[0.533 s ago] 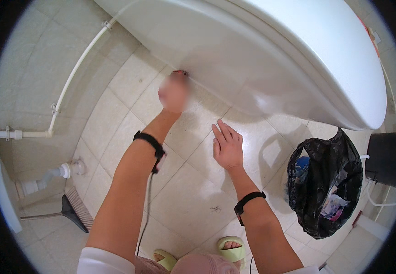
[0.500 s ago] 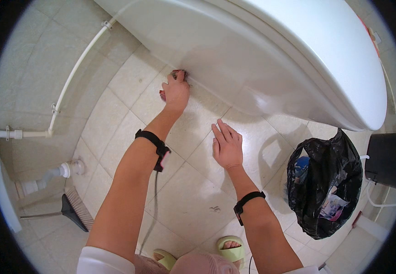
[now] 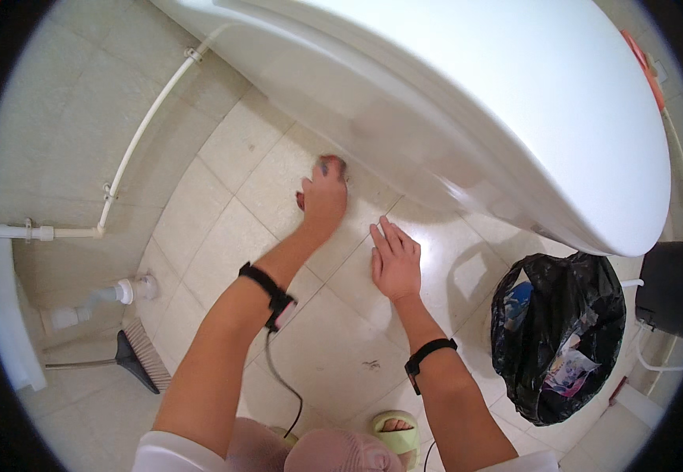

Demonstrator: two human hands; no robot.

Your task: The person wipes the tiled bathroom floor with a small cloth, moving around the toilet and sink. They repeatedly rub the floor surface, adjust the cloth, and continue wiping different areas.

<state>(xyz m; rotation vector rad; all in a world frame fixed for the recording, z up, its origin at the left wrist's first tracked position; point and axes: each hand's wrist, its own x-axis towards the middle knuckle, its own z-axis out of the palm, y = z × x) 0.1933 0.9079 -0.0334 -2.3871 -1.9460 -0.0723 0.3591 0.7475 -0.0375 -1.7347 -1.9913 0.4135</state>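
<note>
My left hand (image 3: pixel 326 197) is closed around a small crumpled reddish thing (image 3: pixel 334 164), whose kind I cannot make out. It presses on the tiled floor beside the base of a large white bathroom fixture (image 3: pixel 302 102). Part of the reddish thing shows past the fingers; the palm hides the rest. To the right, my right hand (image 3: pixel 396 262) lies on the floor with fingers stretched out and nothing in it. Each forearm wears a black strap, and a cable hangs from the left one.
At the right stands a black plastic bag (image 3: pixel 566 315) with rubbish inside. A broom head (image 3: pixel 138 358) lies at the lower left, near a white drain pipe (image 3: pixel 125 291). A white water pipe (image 3: pixel 133 134) runs along the left wall. A small dark clump (image 3: pixel 371 365) lies on a tile.
My left hand has moved nearer along the fixture's base, still holding the reddish thing. My right hand stays flat on the floor. The whole view has shifted slightly.
</note>
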